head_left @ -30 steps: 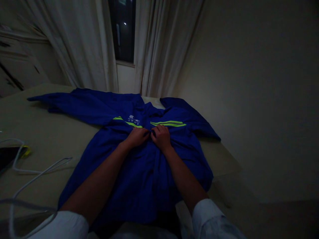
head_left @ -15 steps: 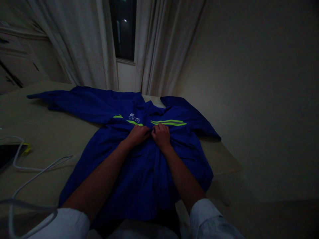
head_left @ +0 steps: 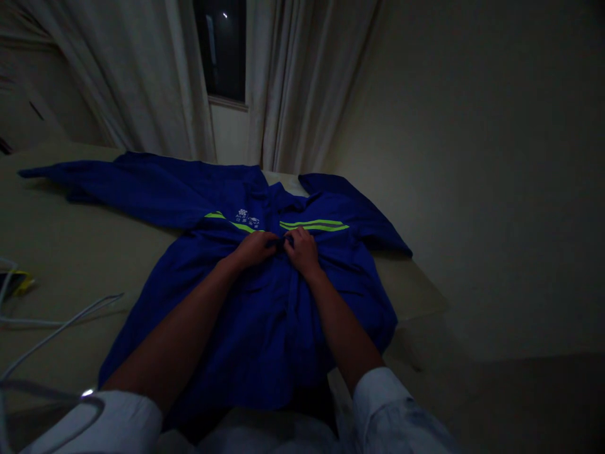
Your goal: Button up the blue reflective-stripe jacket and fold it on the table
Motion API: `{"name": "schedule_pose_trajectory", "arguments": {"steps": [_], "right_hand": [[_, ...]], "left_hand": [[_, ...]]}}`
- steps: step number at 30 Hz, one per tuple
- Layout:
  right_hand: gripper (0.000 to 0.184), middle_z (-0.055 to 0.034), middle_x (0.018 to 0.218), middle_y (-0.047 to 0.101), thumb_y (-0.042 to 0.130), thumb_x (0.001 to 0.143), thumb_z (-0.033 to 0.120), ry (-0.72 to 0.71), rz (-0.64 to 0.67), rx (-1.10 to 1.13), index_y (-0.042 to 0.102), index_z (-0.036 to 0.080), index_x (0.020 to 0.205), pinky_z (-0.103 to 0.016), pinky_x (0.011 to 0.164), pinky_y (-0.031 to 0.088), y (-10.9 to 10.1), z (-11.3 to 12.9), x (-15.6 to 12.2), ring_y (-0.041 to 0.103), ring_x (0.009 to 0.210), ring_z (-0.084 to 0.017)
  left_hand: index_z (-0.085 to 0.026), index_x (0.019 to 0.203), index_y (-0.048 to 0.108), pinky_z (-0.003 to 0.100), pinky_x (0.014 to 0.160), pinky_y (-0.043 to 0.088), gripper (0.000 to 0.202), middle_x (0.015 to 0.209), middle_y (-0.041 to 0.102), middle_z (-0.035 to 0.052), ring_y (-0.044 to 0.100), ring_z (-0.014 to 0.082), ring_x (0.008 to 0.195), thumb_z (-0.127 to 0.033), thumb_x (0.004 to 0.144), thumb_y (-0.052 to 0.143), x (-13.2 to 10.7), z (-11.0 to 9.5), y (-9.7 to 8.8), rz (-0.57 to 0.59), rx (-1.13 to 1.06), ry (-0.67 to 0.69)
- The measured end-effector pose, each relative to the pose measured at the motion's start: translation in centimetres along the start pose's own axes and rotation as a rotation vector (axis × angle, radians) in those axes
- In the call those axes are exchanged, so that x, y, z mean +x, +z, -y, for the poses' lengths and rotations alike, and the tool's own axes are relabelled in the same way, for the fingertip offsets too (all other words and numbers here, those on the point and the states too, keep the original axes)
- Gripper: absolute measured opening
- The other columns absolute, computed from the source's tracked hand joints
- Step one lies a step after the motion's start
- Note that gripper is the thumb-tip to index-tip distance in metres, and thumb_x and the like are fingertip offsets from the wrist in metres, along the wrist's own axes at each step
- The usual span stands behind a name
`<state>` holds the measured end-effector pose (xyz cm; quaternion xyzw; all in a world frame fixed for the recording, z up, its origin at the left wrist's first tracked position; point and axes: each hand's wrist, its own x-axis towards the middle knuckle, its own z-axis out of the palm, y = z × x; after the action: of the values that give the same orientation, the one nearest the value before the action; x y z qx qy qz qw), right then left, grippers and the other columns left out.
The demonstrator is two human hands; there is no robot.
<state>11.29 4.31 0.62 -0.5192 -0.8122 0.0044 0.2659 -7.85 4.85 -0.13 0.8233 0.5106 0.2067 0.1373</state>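
A blue work jacket (head_left: pixel 246 340) with yellow-green chest stripes and a white printed logo lies spread front side up, its sleeves out to both sides. At chest height, my left hand (head_left: pixel 256 248) pinches the cloth along the front opening. Close beside it, my right hand (head_left: pixel 302 250) grips the opposite front edge, fingers curled. A small fold of blue cloth bunches up between the fingertips. Whether a button or other fastener sits there is too dark to make out.
The jacket rests on a pale-covered table (head_left: pixel 155 252), its lower hem hanging over the near edge. White cable (head_left: pixel 61 328) and a dark object with a yellow edge (head_left: pixel 21 284) lie at left. Curtains (head_left: pixel 293 82) hang behind, and a wall (head_left: pixel 496 176) stands to the right.
The view has shifted slightly, so everything sits a little further left and higher. Both hands stay at the jacket's front opening, with the right fingers slightly repositioned on the cloth.
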Motion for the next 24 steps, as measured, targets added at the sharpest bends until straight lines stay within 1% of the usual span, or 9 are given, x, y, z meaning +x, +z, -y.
{"name": "schedule_pose_trajectory", "arguments": {"steps": [4, 7, 10, 12, 14, 17, 20, 22, 24], "right_hand": [[0.017, -0.0093, 0.112, 0.067, 0.061, 0.095, 0.02, -0.074, -0.04, 0.046, 0.071, 0.02, 0.109, -0.035, 0.099, 0.045, -0.3, -0.3, 0.1, 0.059, 0.11, -0.024], [0.015, -0.0108, 0.114, 0.066, 0.065, 0.095, 0.025, -0.13, -0.053, -0.021, 0.072, 0.02, 0.107, -0.037, 0.098, 0.043, -0.7, 0.2, -0.1, 0.057, 0.112, -0.026], [0.016, -0.0118, 0.118, 0.066, 0.062, 0.098, 0.027, -0.172, -0.039, -0.118, 0.072, 0.02, 0.109, -0.038, 0.099, 0.041, -0.9, 0.8, -0.3, 0.055, 0.115, -0.027], [0.017, -0.0114, 0.118, 0.067, 0.06, 0.1, 0.027, -0.17, -0.032, -0.158, 0.072, 0.02, 0.111, -0.038, 0.099, 0.04, -0.9, 1.1, -0.4, 0.055, 0.115, -0.026], [0.017, -0.0107, 0.118, 0.068, 0.06, 0.101, 0.027, -0.155, -0.036, -0.176, 0.071, 0.021, 0.111, -0.038, 0.098, 0.04, -0.8, 1.1, -0.4, 0.055, 0.115, -0.026], [0.016, -0.0106, 0.116, 0.068, 0.06, 0.101, 0.027, -0.131, -0.047, -0.206, 0.071, 0.02, 0.109, -0.039, 0.097, 0.039, -0.6, 1.2, -0.4, 0.055, 0.113, -0.026], [0.013, -0.0119, 0.114, 0.068, 0.06, 0.1, 0.026, -0.09, -0.063, -0.267, 0.071, 0.02, 0.106, -0.04, 0.097, 0.038, -0.5, 1.3, -0.3, 0.055, 0.111, -0.027], [0.014, -0.0123, 0.114, 0.067, 0.059, 0.101, 0.026, -0.088, -0.074, -0.295, 0.07, 0.02, 0.107, -0.04, 0.097, 0.038, -0.5, 1.5, -0.3, 0.055, 0.11, -0.027], [0.015, -0.0119, 0.115, 0.067, 0.057, 0.102, 0.025, -0.12, -0.072, -0.3, 0.069, 0.02, 0.11, -0.04, 0.097, 0.037, -0.5, 1.6, -0.3, 0.055, 0.11, -0.027]], "left_hand": [[-0.02, 0.111, 0.076, 0.031, 0.08, 0.05, 0.026, 0.104, 0.08, 0.0094, 0.074, 0.0257, 0.097, -0.028, 0.094, 0.058, -0.6, -0.8, 0.1, -0.055, 0.08, -0.063], [-0.02, 0.111, 0.075, 0.033, 0.082, 0.049, 0.025, 0.105, 0.078, 0.0104, 0.073, 0.026, 0.097, -0.027, 0.096, 0.056, -1.0, -1.6, -0.1, -0.071, 0.155, -0.049], [-0.02, 0.107, 0.074, 0.036, 0.084, 0.047, 0.023, 0.104, 0.077, 0.0105, 0.072, 0.0265, 0.097, -0.025, 0.098, 0.054, -1.2, -2.1, -0.4, -0.056, 0.225, -0.024], [-0.019, 0.105, 0.073, 0.037, 0.084, 0.046, 0.022, 0.103, 0.076, 0.0105, 0.072, 0.027, 0.098, -0.025, 0.1, 0.052, -1.2, -2.3, -0.6, -0.044, 0.251, -0.027], [-0.019, 0.106, 0.072, 0.038, 0.085, 0.045, 0.023, 0.104, 0.076, 0.0105, 0.072, 0.0272, 0.098, -0.025, 0.101, 0.05, -1.3, -2.6, -0.6, -0.04, 0.262, -0.034], [-0.019, 0.11, 0.071, 0.041, 0.088, 0.043, 0.024, 0.105, 0.075, 0.0111, 0.071, 0.0283, 0.102, -0.026, 0.102, 0.049, -1.5, -3.1, -0.7, -0.07, 0.278, -0.033], [-0.019, 0.106, 0.071, 0.043, 0.091, 0.042, 0.023, 0.105, 0.074, 0.0124, 0.07, 0.0305, 0.105, -0.028, 0.102, 0.05, -1.6, -3.6, -0.9, -0.102, 0.295, -0.032], [-0.018, 0.103, 0.071, 0.043, 0.092, 0.042, 0.022, 0.105, 0.074, 0.0131, 0.07, 0.0309, 0.104, -0.028, 0.101, 0.051, -1.6, -3.7, -0.9, -0.09, 0.301, -0.035], [-0.018, 0.104, 0.071, 0.042, 0.092, 0.042, 0.021, 0.105, 0.074, 0.0129, 0.07, 0.0298, 0.102, -0.027, 0.101, 0.052, -1.5, -3.6, -1.0, -0.068, 0.292, -0.045]]}}
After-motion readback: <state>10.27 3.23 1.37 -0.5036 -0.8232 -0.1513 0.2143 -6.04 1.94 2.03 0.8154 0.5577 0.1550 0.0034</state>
